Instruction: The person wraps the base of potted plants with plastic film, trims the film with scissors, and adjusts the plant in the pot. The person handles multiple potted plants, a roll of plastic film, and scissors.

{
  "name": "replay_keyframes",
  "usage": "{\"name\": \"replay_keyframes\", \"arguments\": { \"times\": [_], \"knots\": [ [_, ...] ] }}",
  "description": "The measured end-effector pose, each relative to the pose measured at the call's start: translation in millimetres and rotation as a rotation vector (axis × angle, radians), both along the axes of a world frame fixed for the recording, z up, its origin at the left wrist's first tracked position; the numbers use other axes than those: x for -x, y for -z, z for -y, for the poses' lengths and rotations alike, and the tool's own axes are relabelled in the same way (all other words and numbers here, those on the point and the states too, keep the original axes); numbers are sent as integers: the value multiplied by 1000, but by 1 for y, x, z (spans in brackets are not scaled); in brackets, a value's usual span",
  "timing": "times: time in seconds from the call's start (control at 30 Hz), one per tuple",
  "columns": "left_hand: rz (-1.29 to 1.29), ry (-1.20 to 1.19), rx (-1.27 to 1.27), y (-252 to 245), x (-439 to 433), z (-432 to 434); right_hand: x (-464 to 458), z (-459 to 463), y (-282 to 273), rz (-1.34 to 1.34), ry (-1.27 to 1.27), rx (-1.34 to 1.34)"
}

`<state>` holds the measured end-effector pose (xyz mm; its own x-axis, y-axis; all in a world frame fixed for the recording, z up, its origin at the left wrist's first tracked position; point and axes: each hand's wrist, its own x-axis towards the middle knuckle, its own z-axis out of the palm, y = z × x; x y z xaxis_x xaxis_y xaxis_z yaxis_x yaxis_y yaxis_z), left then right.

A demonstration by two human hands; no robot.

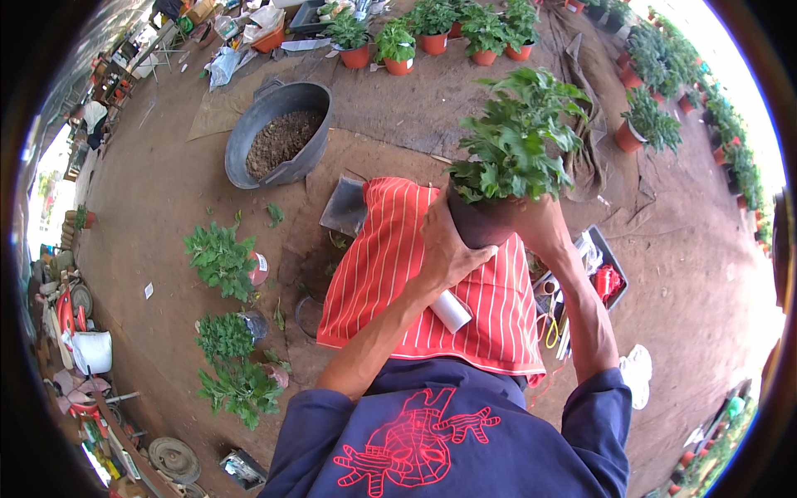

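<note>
Between my two hands is a dark plant pot (476, 221) with a leafy green plant (523, 137) growing from it. My left hand (451, 243) wraps the pot's near left side, thumb across its lower part. My right hand (538, 224) grips the right side, and its fingers are partly hidden by pot and leaves. Beneath the pot, a red cloth with white stripes (373, 280) covers my lap. A silvery-white roll (451, 311) lies on the cloth, just below my left wrist.
A black tub of soil (233, 155) stands ahead on the left. Several plants (221, 261) lie tipped on the ground at left. At right sits a tray (616, 264) holding yellow-handled scissors (552, 333) and red material (607, 281). Potted plants (398, 50) line the far side.
</note>
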<state>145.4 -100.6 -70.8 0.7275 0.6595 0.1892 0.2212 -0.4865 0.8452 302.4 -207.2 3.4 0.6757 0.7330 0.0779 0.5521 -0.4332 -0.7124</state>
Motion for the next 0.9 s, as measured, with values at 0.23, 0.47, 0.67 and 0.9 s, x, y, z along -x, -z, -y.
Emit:
{"name": "replay_keyframes", "arguments": {
  "times": [0.23,0.47,0.67,0.9],
  "knots": [
    [10,17,30,-2,-4,-1,-6,4,6,210,26,-39],
    [33,23,-11,4,-2,-1,-15,5,32,355,-37,-2],
    [-3,28,-15,-2,-2,2,-31,7,62,537,-104,-42],
    [26,15,-32,6,-2,1,-34,8,24,362,-145,-377]
  ]
}}
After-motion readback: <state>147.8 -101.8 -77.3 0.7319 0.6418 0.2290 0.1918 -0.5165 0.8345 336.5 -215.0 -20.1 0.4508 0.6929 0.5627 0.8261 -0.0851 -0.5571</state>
